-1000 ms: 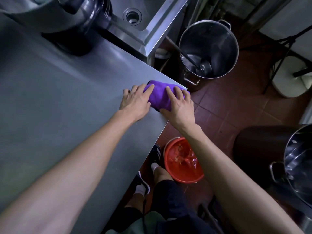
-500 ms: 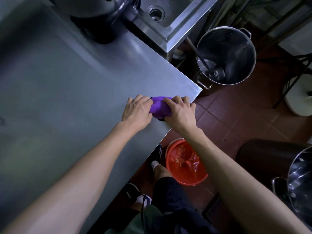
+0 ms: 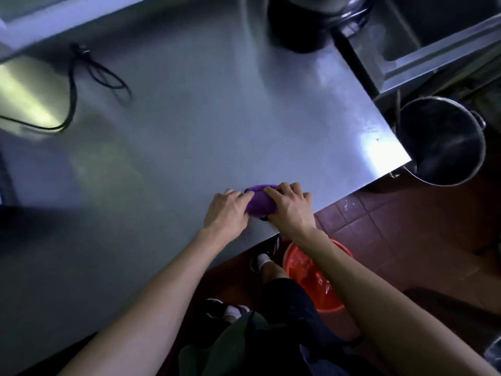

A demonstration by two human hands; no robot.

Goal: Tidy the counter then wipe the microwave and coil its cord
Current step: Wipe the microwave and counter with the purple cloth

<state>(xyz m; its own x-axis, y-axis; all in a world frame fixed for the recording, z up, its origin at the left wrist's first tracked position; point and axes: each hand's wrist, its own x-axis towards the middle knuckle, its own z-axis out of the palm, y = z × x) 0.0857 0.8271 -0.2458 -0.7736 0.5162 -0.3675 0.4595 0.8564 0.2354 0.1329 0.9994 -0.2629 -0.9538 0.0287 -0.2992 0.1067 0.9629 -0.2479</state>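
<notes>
Purple cloth [image 3: 259, 202], bunched, lies crosswise, both hands' fingers [image 3: 282, 189] curled gripping its ends.

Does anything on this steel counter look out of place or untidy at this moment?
Yes. The black cord lies loose and uncoiled across the far left of the counter. Otherwise nothing looks spilled; both hands hold the purple cloth near the front edge.

Dim, motion-blurred view; glare on the steel counter [image 3: 379, 156] corner.

bare counter [image 3: 217, 126] ahead, cord [image 3: 81, 77] perhaps looped far-left
</notes>
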